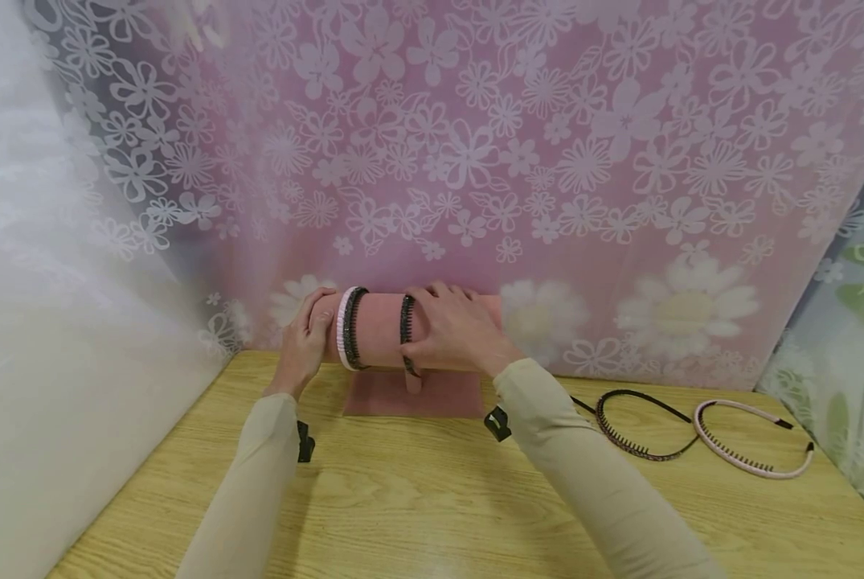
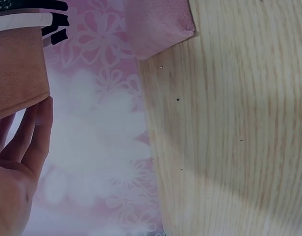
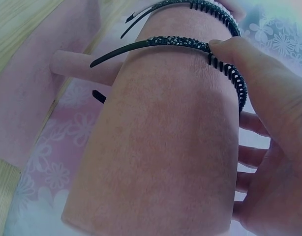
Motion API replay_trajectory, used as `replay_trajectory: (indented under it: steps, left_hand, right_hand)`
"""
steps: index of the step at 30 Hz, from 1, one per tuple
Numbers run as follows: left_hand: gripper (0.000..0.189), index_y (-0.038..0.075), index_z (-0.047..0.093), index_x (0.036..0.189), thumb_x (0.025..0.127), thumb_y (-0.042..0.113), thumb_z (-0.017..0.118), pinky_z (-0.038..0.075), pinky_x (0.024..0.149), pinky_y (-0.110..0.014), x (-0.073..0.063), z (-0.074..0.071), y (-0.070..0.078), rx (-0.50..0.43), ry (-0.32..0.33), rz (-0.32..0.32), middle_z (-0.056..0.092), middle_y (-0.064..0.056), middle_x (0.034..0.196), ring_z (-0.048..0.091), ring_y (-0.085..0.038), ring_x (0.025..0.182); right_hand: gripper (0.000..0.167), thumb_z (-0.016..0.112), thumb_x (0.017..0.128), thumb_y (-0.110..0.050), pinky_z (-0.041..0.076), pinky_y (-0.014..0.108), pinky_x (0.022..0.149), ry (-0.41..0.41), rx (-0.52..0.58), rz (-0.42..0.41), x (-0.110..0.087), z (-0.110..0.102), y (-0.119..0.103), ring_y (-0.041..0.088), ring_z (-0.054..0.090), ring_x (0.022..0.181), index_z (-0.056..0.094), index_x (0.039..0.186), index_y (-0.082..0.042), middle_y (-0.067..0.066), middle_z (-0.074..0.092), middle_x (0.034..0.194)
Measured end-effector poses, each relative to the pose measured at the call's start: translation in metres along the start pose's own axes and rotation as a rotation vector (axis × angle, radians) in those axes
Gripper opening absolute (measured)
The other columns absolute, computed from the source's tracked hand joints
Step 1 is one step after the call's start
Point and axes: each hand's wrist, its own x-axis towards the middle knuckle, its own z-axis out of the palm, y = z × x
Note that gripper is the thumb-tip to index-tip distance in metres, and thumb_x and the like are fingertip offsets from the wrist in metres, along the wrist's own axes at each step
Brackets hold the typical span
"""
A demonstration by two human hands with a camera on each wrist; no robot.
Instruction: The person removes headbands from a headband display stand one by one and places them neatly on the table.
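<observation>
A padded pink roll [image 1: 381,330] lies level on a post with a flat pink base [image 1: 374,396]. My left hand [image 1: 305,342] grips the roll's left end; its fingers show at the end's edge in the left wrist view. Beside it a white pleated headband [image 1: 342,331] and a sparkly black toothed headband [image 1: 354,326] sit round the roll. My right hand [image 1: 456,326] reaches over the roll, its thumb on another black headband [image 3: 175,41] with glittery stones and comb teeth, near the middle. The right fingertips are partly hidden behind the roll.
On the table [image 1: 395,498] at right lie a pale pink toothed headband [image 1: 750,465] and a dark toothed headband [image 1: 634,450]. A black tip [image 1: 582,404] shows beside my right sleeve. A flowered pink curtain [image 1: 475,161] hangs close behind the roll.
</observation>
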Motion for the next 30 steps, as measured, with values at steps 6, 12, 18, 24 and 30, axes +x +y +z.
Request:
replay_trajectory:
  steps: [6, 12, 18, 24, 30]
  left_hand:
    - [0.04, 0.03, 0.052, 0.145, 0.107, 0.038, 0.042, 0.043, 0.105, -0.057, 0.003, -0.002, 0.001, -0.01, -0.016, -0.002, 0.055, -0.008, 0.151, 0.059, -0.037, 0.125]
    - [0.041, 0.031, 0.052, 0.146, 0.108, 0.037, 0.039, 0.041, 0.108, -0.058, 0.004, -0.004, 0.004, -0.002, -0.032, -0.005, 0.053, -0.006, 0.153, 0.056, -0.037, 0.13]
    - [0.043, 0.035, 0.051, 0.149, 0.109, 0.041, 0.036, 0.037, 0.114, -0.059, 0.003, -0.004, 0.006, -0.001, -0.043, -0.008, 0.049, 0.0, 0.158, 0.05, -0.034, 0.14]
    - [0.04, 0.035, 0.055, 0.143, 0.108, 0.043, 0.037, 0.04, 0.111, -0.057, 0.003, 0.0, 0.005, 0.019, -0.011, 0.012, 0.055, -0.003, 0.152, 0.054, -0.034, 0.136]
    - [0.044, 0.034, 0.054, 0.144, 0.107, 0.052, 0.039, 0.043, 0.106, -0.058, 0.001, 0.001, 0.002, 0.031, 0.009, 0.006, 0.057, -0.006, 0.15, 0.059, -0.036, 0.129]
  right_hand:
    - [0.085, 0.07, 0.085, -0.061, 0.034, 0.058, 0.117, -0.012, 0.001, 0.006, -0.004, -0.003, 0.006, 0.035, 0.046, 0.14, 0.039, 0.156, -0.025, 0.008, 0.048, 0.151]
    - [0.085, 0.07, 0.084, -0.06, 0.032, 0.06, 0.118, -0.002, -0.008, 0.013, -0.009, -0.005, 0.01, 0.036, 0.044, 0.142, 0.039, 0.156, -0.026, 0.007, 0.048, 0.152]
    - [0.084, 0.07, 0.084, -0.058, 0.032, 0.06, 0.117, 0.002, -0.01, 0.017, -0.012, -0.005, 0.014, 0.036, 0.044, 0.142, 0.04, 0.156, -0.026, 0.007, 0.048, 0.152]
    - [0.086, 0.071, 0.084, -0.058, 0.032, 0.06, 0.117, -0.004, -0.007, 0.011, -0.016, -0.007, 0.018, 0.037, 0.044, 0.142, 0.039, 0.157, -0.025, 0.009, 0.047, 0.153]
    - [0.086, 0.071, 0.084, -0.058, 0.033, 0.059, 0.118, 0.005, -0.005, 0.006, -0.02, -0.008, 0.021, 0.038, 0.045, 0.142, 0.04, 0.157, -0.024, 0.01, 0.048, 0.153]
